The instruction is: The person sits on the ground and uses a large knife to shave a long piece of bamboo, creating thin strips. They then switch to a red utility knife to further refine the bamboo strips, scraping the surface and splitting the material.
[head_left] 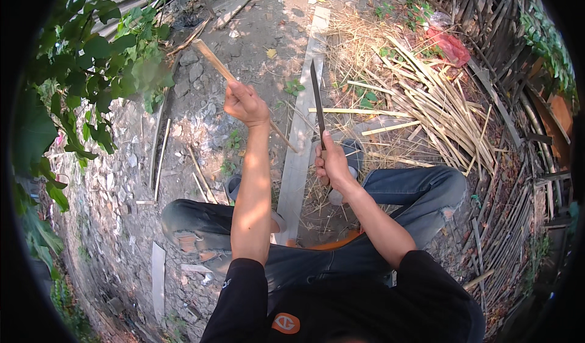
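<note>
My left hand (247, 104) is closed round a bamboo strip (213, 61). Its wider end points up and to the left, and a thinner length comes out below the fist, slanting down over the long wooden plank (294, 184). In my right hand (332, 162) is a knife (317, 96), its long dark blade pointing upward and the handle mostly hidden by my fingers. The blade is apart from the strip and passes in front of the plank's right side. Both hands are raised above the ground, ahead of my bent knees.
Split bamboo strips (420, 96) lie in a heap to the right, among straw-like shavings (347, 47). A red plastic bag (450, 45) is behind them, beside a stick fence (478, 14). Leafy branches (91, 56) hang on the left. Flat wood (158, 282) lies at lower left.
</note>
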The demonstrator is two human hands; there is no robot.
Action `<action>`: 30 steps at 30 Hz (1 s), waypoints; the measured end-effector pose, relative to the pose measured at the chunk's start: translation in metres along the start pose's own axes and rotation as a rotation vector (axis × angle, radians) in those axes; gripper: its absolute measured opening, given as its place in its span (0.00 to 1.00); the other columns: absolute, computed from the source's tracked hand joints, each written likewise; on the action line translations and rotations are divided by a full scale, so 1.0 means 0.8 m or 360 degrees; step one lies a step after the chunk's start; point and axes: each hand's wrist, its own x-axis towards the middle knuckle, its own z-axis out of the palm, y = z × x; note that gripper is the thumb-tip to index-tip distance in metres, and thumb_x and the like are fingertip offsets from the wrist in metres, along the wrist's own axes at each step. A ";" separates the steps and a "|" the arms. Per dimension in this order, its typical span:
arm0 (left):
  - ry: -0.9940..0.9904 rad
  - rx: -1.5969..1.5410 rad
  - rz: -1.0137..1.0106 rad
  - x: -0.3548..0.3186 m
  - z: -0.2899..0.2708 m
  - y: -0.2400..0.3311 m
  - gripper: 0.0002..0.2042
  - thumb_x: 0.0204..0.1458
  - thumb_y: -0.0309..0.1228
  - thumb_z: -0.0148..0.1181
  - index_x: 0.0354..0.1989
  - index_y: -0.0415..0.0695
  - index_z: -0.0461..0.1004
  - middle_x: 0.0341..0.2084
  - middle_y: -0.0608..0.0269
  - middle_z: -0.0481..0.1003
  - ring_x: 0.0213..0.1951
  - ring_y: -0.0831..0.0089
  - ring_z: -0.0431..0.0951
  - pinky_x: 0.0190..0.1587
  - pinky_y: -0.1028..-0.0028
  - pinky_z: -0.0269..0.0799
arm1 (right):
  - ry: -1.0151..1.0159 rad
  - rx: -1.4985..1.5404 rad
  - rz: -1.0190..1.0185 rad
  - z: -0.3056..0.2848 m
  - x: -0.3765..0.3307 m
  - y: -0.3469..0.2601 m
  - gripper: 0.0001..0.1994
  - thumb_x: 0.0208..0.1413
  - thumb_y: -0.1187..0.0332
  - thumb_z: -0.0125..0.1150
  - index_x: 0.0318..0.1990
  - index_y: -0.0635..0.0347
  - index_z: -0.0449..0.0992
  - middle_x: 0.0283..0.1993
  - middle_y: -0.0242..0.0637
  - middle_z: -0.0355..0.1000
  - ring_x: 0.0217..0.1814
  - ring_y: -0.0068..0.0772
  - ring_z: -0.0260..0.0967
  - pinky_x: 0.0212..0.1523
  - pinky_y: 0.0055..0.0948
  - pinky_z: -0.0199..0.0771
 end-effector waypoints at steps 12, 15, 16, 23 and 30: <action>-0.0122 -0.0243 -0.0211 -0.003 -0.038 0.013 0.28 0.69 0.53 0.46 0.20 0.46 0.59 0.13 0.71 0.57 0.14 0.83 0.54 0.17 0.76 0.51 | -0.0095 -0.0006 -0.0658 0.000 -0.095 -0.026 0.28 0.73 0.45 0.39 0.32 0.61 0.68 0.18 0.29 0.60 0.16 0.19 0.54 0.15 0.20 0.52; -0.0222 0.0003 -0.0466 0.007 -0.080 0.028 0.30 0.68 0.61 0.39 0.24 0.45 0.61 0.16 0.69 0.60 0.15 0.78 0.59 0.21 0.74 0.60 | 0.0187 0.0013 -0.0770 -0.071 -0.137 -0.058 0.27 0.72 0.44 0.40 0.33 0.60 0.69 0.17 0.28 0.58 0.12 0.19 0.51 0.16 0.22 0.54; -0.0308 0.0099 -0.0501 0.013 -0.092 0.032 0.31 0.67 0.63 0.35 0.28 0.44 0.63 0.20 0.66 0.63 0.20 0.74 0.65 0.25 0.72 0.64 | 0.0384 0.0017 -0.0867 -0.096 -0.157 -0.081 0.27 0.72 0.44 0.41 0.34 0.60 0.69 0.17 0.27 0.58 0.12 0.19 0.51 0.16 0.23 0.55; -0.0222 0.0302 -0.1328 0.033 -0.122 0.139 0.44 0.62 0.71 0.26 0.58 0.42 0.72 0.53 0.44 0.73 0.65 0.55 0.63 0.57 0.52 0.70 | 0.1168 0.0444 -0.1423 -0.283 -0.278 -0.166 0.16 0.66 0.57 0.57 0.29 0.52 0.63 0.19 0.25 0.53 0.14 0.21 0.50 0.25 0.29 0.60; -0.0501 -0.0525 -0.2391 -0.024 -0.209 0.233 0.34 0.67 0.55 0.44 0.64 0.34 0.67 0.62 0.27 0.65 0.68 0.43 0.64 0.60 0.47 0.74 | 0.1766 -0.1023 -0.0362 -0.476 -0.284 0.070 0.18 0.63 0.55 0.59 0.33 0.63 0.74 0.21 0.35 0.68 0.21 0.32 0.66 0.29 0.39 0.69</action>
